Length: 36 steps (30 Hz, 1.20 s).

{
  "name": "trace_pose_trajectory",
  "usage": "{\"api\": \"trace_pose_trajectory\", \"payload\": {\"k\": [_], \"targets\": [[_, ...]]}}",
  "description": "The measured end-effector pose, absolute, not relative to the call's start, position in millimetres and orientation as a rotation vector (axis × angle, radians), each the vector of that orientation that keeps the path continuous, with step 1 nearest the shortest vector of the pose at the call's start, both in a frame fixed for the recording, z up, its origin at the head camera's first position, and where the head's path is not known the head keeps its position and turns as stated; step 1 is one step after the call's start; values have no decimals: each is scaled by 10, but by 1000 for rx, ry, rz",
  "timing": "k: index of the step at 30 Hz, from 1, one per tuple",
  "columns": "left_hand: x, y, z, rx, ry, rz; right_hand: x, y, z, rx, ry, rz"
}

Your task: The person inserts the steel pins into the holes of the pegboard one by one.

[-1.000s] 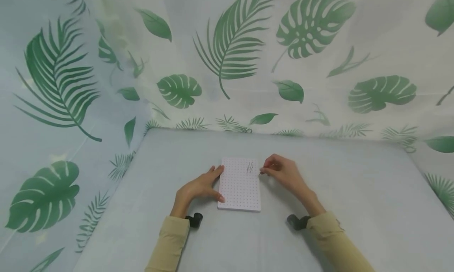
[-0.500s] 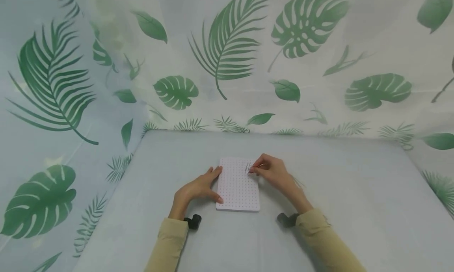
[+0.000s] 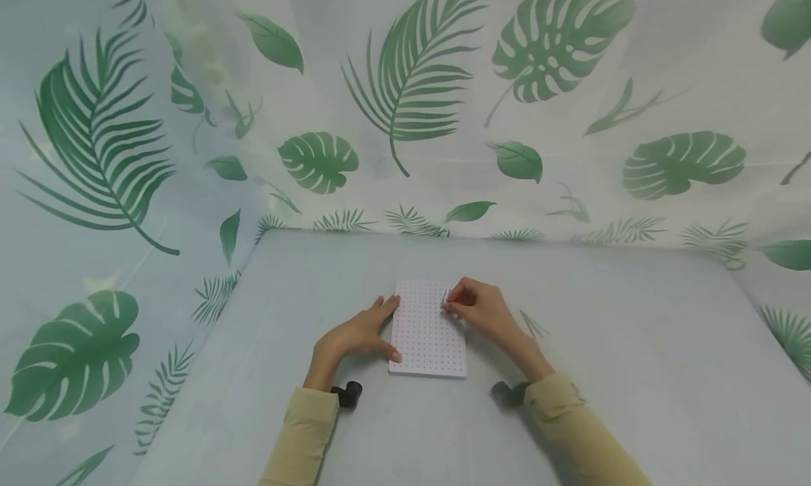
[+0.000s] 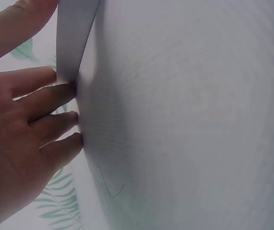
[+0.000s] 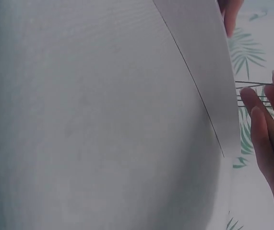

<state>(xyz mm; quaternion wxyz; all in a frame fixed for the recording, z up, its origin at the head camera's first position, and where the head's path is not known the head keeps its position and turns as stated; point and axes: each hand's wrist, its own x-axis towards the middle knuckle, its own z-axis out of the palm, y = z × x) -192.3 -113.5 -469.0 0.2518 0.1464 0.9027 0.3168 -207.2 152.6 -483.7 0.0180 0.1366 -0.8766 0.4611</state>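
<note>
A white board (image 3: 421, 341) covered in a grid of small dots or holes lies on the table. My left hand (image 3: 355, 331) steadies its left side, thumb by the near corner and extended fingers at the far part of the edge. Over the board's upper right, my right hand (image 3: 484, 310) pinches a thin dark pin between thumb and fingertips. Several thin dark pins (image 5: 242, 82) stand up from the board right beside those fingers, as the right wrist view shows. Whether the pinched pin sits in a hole is too small to tell.
Several thin dark strands (image 3: 531, 324) lie on the table beside my right wrist. A fine curved thread (image 4: 109, 189) shows on the tabletop in the left wrist view. Leaf-printed curtains (image 3: 443, 120) border the table (image 3: 633, 331) at the back and sides.
My right hand has moved left from beside the board to over the pins at its upper right. The left hand and the board keep their places.
</note>
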Motion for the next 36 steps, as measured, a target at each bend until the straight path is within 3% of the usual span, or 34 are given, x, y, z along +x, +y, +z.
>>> {"api": "trace_pose_trajectory", "payload": {"k": [16,36], "targets": [[-1887,-1137,-4708,403,2461,866,-2033,1586,-4898,438,-2773,1307],[-1900,-1144,-4721,402,2456,884,-1916,2303,-4827,478,-2894,1017]]}}
